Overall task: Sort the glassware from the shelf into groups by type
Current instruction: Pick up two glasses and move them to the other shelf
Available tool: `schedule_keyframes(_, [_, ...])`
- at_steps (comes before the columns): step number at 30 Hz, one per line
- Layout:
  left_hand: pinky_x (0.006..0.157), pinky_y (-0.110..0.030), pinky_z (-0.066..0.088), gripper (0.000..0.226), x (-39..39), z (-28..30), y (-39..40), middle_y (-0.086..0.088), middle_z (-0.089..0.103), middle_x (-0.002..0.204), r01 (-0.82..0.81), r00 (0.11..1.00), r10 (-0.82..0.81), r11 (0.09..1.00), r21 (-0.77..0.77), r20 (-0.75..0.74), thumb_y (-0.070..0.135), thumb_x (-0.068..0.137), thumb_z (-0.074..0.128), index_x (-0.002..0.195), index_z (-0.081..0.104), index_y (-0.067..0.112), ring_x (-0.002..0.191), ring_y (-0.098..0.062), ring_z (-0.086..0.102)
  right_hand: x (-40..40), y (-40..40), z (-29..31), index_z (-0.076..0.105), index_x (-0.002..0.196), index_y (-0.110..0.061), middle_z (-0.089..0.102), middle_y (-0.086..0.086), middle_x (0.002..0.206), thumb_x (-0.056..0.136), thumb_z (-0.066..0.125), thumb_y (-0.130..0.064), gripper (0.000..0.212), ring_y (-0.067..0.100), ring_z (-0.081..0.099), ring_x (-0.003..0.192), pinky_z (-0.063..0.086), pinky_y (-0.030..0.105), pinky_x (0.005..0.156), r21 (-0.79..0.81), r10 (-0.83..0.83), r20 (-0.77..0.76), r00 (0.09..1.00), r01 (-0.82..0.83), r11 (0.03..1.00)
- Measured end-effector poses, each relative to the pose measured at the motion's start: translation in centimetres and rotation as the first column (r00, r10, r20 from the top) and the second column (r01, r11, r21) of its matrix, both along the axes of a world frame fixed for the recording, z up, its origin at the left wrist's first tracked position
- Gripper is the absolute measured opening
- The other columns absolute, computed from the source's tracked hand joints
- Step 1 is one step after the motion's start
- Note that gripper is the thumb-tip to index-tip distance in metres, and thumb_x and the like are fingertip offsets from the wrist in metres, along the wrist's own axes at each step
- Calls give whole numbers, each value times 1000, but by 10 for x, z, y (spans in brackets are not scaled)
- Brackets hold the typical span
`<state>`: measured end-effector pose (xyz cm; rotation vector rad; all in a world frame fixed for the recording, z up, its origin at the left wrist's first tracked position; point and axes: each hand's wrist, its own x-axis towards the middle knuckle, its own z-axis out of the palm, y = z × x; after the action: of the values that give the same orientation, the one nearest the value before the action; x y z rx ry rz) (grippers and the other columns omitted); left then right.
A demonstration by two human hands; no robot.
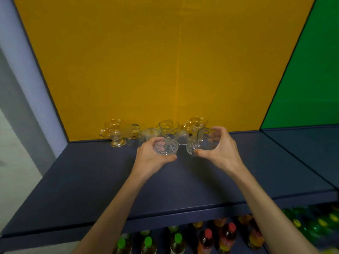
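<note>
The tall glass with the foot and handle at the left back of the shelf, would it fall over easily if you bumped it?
Probably yes. The footed glass mug stands tall on a narrow stem above its round base, so a sideways push could tip it. It looks like thick clear glass, so likely heavy for its size, yet it could crack against the crowded glasses beside it.

glassware (154, 132) at shelf (91, 180) back, bottles (207, 237) below

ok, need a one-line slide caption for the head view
Left hand grips a ribbed glass, right hand a swirled glass, before more glassware on a blue shelf.
</note>
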<state>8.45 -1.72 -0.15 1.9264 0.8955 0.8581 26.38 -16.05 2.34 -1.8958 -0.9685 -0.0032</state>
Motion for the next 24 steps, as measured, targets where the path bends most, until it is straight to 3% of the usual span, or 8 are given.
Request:
schedule_keyframes(6, [88, -27, 54, 60, 42, 7, -31, 18, 71, 99, 167, 985, -167, 986, 21, 31, 30, 50, 95, 101, 65, 36, 98, 0, 66, 19, -44, 2, 47, 137, -16, 62, -7, 119, 56, 95, -30, 95, 11, 59, 108, 43, 21, 86, 17, -100, -40, 994, 101, 995])
schedule_keyframes(16, [86, -36, 55, 70, 143, 23, -118, 13, 67, 105, 361, 932, -361, 925, 118, -23, 57, 38, 84, 103, 63, 41, 99, -5, 64, 88, -156, 5, 50, 132, -24, 60, -9, 121, 58, 93, -36, 86, 10, 56, 110, 45, 27, 89, 39, -296, -61, 953, 298, 954])
schedule_keyframes(20, [85, -37, 56, 69, 196, 27, -176, 12, 64, 105, 394, 919, -390, 914, 91, -64, 57, 40, 86, 102, 60, 40, 98, -7, 62, 128, -217, 4, 49, 133, -23, 58, -8, 121, 60, 91, -42, 86, 13, 55, 111, 46, 31, 91, 20, -387, -21, 922, 387, 922])
schedule_keyframes(24, [80, -29, 50, 63, 253, 32, -243, 12, 59, 108, 406, 913, -396, 908, 102, -101, 45, 54, 91, 107, 59, 36, 101, -7, 57, 176, -283, 1, 52, 132, -21, 60, -8, 119, 57, 92, -48, 89, 14, 56, 111, 47, 33, 91, 32, -439, 2, 899, 439, 898])
